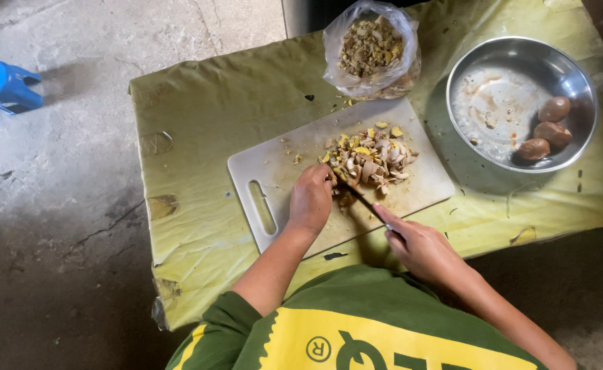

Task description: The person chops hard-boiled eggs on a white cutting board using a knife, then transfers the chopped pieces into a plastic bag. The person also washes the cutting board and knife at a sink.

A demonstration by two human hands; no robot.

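Note:
A white cutting board lies on a table with a yellow-green cover. On the board sits a heap of chopped brown-and-yellow egg pieces. My left hand rests on the board, its fingertips pressing a brown piece at the heap's near edge. My right hand grips a dark knife, the blade pointing toward the piece under my left fingers.
A steel bowl at the right holds three brown eggs. A clear plastic bag of chopped bits stands behind the board. A blue plastic stool sits on the concrete floor at the far left.

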